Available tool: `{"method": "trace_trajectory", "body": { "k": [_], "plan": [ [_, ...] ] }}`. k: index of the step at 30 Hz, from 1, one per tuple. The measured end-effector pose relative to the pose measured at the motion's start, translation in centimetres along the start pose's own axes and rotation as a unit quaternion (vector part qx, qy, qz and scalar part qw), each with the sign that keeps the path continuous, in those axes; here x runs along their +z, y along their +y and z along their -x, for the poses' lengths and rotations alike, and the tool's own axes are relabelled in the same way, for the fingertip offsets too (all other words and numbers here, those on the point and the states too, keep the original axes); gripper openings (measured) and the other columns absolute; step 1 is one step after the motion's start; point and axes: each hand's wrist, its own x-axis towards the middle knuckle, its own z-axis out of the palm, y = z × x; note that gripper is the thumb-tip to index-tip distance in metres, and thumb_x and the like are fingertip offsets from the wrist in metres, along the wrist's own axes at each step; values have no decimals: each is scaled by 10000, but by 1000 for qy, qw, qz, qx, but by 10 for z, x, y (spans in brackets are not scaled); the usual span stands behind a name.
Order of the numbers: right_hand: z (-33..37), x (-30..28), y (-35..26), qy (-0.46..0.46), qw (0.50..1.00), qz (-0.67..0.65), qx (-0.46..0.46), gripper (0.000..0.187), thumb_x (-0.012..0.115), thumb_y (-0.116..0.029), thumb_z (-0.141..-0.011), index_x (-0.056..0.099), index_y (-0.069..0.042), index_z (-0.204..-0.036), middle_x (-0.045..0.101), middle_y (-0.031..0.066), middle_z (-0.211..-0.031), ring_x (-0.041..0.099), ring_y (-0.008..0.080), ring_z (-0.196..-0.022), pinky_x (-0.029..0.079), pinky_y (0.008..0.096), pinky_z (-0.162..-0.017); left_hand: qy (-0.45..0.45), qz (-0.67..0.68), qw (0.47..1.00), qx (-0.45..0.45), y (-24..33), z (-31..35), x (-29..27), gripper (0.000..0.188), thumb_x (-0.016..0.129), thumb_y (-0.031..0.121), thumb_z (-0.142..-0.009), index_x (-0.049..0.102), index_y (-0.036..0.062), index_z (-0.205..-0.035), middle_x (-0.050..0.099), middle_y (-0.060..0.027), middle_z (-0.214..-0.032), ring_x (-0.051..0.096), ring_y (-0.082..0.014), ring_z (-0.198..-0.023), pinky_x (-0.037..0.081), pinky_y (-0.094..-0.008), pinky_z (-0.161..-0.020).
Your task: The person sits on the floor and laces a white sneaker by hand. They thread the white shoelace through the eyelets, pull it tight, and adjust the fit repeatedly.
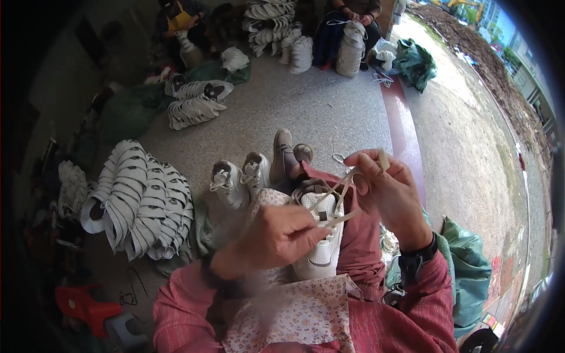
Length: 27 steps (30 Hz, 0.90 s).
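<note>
A white mesh shoe upper (321, 255) lies across my lap, its toe end toward me. A pale flat shoelace (345, 218) runs from its eyelets up to my right hand (391, 191). That hand is closed on the lace, pinching it between thumb and fingers above the upper's right side. My left hand (279, 238) is closed over the upper's left side, thumb and forefinger pressed together where the lace meets the eyelets. Its other fingers are curled and partly hidden. A flowered apron (306, 306) covers my lap under the upper.
Two laced white shoes (229, 183) stand on the floor ahead. Large stacks of white shoe uppers (135, 200) lie at left, more (197, 103) farther off. A red stool (85, 306) is at lower left, a green sack (465, 270) at right. Two people work with uppers at the back.
</note>
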Motion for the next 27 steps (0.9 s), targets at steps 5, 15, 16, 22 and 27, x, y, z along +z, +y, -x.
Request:
{"method": "trace_trajectory", "body": {
  "k": [5,15,16,22,27],
  "plan": [
    [6,-5,-5,-60,998,-16,1,350,514,-293,-1066,650,13,-1167,595,12,-744,538,73,-551,454,204,-530,-25,155,949,-272,-29,15,56,432,628,153,-973,532,-10,-1361,585,-44,-752,554,-120,-639,462,-298,-598],
    [32,-52,-6,1,999,25,-46,366,468,-258,-1082,622,53,-1199,690,104,-826,663,127,-658,529,231,-602,-264,211,939,-67,-2,-5,46,211,580,187,-1018,679,11,-1079,702,-111,-891,685,-183,-793,521,-325,-714],
    [33,-61,-1,28,997,33,-56,370,477,-266,-1079,630,58,-1173,694,103,-817,670,131,-658,540,244,-604,-233,242,939,-73,-2,1,41,205,590,179,-1013,685,10,-1081,702,-104,-885,680,-175,-781,519,-317,-706],
    [39,-119,57,171,978,110,-43,367,533,-311,-1056,662,25,-1129,694,77,-789,656,115,-653,522,251,-611,45,346,895,-279,-20,11,-15,268,585,270,-1033,690,25,-1064,562,23,-667,453,-30,-516,354,-197,-471],
    [40,-145,94,247,969,0,-3,283,586,-272,-1032,686,-14,-1092,699,44,-790,650,93,-674,509,237,-624,248,452,800,-307,-63,26,-21,284,562,291,-1041,655,36,-1124,452,72,-606,388,-20,-488,320,-197,-450]
  ]
}}
